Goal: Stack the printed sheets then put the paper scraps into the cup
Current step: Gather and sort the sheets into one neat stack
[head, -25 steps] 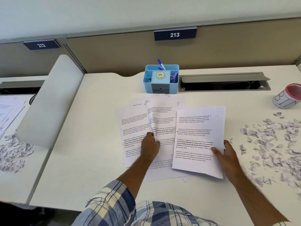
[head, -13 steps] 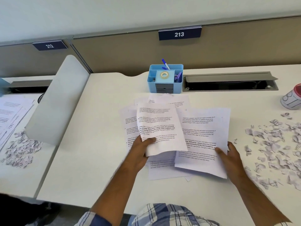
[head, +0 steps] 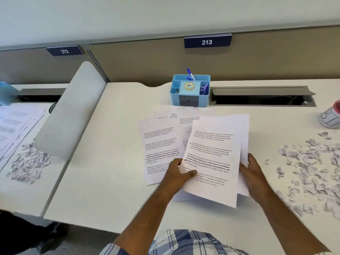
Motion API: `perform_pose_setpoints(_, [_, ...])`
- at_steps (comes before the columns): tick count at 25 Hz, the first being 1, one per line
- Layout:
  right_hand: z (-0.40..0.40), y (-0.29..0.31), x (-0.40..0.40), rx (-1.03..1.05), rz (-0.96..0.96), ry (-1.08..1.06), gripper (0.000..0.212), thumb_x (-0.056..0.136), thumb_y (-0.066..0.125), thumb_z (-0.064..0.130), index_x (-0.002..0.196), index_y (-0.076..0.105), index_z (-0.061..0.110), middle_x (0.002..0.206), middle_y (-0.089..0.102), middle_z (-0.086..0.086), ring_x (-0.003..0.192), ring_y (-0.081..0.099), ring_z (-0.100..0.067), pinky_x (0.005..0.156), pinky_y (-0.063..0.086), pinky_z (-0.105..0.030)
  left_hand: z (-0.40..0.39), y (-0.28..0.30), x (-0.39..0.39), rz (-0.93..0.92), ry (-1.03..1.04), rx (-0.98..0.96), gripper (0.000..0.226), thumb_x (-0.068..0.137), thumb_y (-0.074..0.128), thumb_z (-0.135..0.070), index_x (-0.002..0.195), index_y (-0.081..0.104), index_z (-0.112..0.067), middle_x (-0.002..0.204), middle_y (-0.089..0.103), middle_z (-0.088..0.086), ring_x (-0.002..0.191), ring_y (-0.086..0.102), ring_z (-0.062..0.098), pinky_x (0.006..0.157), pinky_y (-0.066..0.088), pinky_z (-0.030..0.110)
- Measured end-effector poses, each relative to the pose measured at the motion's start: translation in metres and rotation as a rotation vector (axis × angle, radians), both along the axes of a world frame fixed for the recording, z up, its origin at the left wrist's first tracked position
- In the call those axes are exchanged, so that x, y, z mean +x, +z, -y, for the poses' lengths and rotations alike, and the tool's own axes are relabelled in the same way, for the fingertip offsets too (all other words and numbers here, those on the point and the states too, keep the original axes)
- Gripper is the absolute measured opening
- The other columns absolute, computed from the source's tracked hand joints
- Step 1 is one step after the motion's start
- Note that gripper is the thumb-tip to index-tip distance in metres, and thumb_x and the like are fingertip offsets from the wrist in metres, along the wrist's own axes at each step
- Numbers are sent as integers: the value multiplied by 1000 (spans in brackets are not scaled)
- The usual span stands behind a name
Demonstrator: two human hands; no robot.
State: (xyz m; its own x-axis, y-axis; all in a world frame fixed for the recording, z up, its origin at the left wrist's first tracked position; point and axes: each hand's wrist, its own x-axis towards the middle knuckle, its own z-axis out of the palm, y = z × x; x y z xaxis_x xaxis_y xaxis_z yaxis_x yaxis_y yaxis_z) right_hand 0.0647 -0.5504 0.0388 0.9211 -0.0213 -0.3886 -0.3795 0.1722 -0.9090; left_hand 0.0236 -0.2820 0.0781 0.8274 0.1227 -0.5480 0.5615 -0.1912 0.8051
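Note:
Several printed sheets lie fanned on the white desk [head: 110,181]. My left hand [head: 179,174] pinches the lower left edge of one printed sheet [head: 211,159], thumb on top, and holds it over a small stack of sheets [head: 245,144] on the right. My right hand [head: 252,170] grips that stack's right edge. More loose sheets [head: 161,148] lie flat to the left. Paper scraps [head: 311,170] are strewn over the desk's right side. The cup [head: 330,116], white with a red rim, stands at the far right edge, partly cut off.
A blue desk organiser [head: 190,91] with tape and pens stands behind the sheets. An open cable tray [head: 261,96] runs along the back right. A white divider panel [head: 71,111] separates a neighbouring desk with papers [head: 16,126] and another scrap pile [head: 29,166].
My left hand lifted one sheet from the middle of the spread and carried it right, over the stack in my right hand. The camera view shifted slightly.

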Motion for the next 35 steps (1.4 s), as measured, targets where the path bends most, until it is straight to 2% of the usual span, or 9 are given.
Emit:
perform_pose_setpoints(3, [0,10,-1,5,-4,32,34,101,61,12,134,58,22,129,71,-4,120,66,-30,105,49,-54,-7,-3,6,-47,26,11,34,90,79,-44,114,65,-24,123,70,-3,109,69,15,93,59,37])
perform_pose_setpoints(6, [-2,20,-4,23,-30,75,33,101,59,11,133,58,21,129,71,-6,115,69,-28,99,52,-48,-18,0,15,-116,85,-119,47,86,78,-53,122,66,-25,121,76,-1,112,73,22,103,57,50])
perform_pose_setpoints(9, [-6,27,-7,51,-57,152,30,102,58,17,132,58,22,129,71,-6,113,70,-25,96,53,-45,-22,7,17,-155,-10,-381,41,98,71,-35,135,66,-17,127,76,5,118,72,28,107,54,50])
perform_pose_setpoints(15, [-6,19,-7,-118,-61,138,67,92,47,77,142,56,34,145,56,15,136,51,-9,119,35,-44,-6,8,11,4,-18,-298,41,94,76,-17,134,67,-20,128,75,0,118,72,23,108,54,52])
perform_pose_setpoints(17, [-10,26,-3,-125,58,200,52,96,62,57,136,59,24,136,66,7,128,61,-15,111,46,-44,-3,15,14,78,-32,-148,38,94,77,-21,131,68,-25,125,76,-7,115,73,18,102,58,47])
perform_pose_setpoints(19, [-15,38,3,-167,123,214,30,98,67,21,127,61,16,121,74,5,114,70,-19,93,58,-34,-2,27,18,139,-22,-55,32,95,77,-24,125,68,-32,120,77,-12,110,75,15,93,63,39])
perform_pose_setpoints(21, [-19,52,6,-180,197,154,29,97,66,9,124,63,15,114,76,10,106,73,-14,82,59,-22,-1,38,23,213,-8,-55,30,96,76,-24,125,69,-32,116,78,-14,105,76,12,87,64,33])
perform_pose_setpoints(26, [-24,72,10,-266,313,56,33,95,69,10,125,59,19,109,74,20,99,71,1,77,56,-13,0,58,29,327,25,-132,34,94,78,-21,125,68,-30,111,78,-20,102,74,3,80,59,17])
perform_pose_setpoints(35, [-25,68,8,-376,309,110,34,97,67,21,129,57,19,116,70,5,99,66,4,76,55,-11,6,59,31,308,66,-180,31,89,83,-22,112,71,-39,109,79,-14,104,73,10,83,60,21])
